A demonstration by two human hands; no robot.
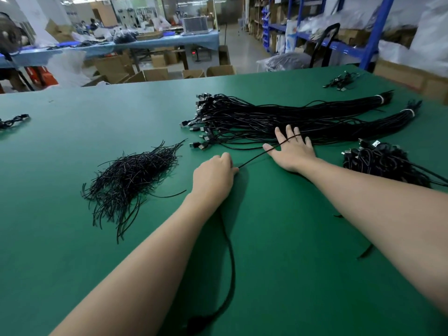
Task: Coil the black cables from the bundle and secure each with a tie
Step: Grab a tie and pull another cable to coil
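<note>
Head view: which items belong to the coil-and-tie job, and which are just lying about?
Job: cable between left hand and right hand; cable bundle; tie pile; coiled cables by the right arm; green table.

Lying about: cardboard boxes; blue shelving; far table; small cable clump, far right corner.

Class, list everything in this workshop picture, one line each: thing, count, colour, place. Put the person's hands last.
table: one, green, fills the foreground.
cable bundles: two, black with white bands, right of centre.
ties: one heap, black, left of centre.
coiled cables: one heap, black, right edge.
single cable: one, black, from the near edge to both hands.
stray cable clumps: two, black, far right corner and left edge.
cardboard boxes: several, brown, floor beyond the table.
shelving: one rack, blue, right background.
left hand: one, centre, grips the single cable.
right hand: one, beside the bundles, fingers spread, cable across them.
</note>
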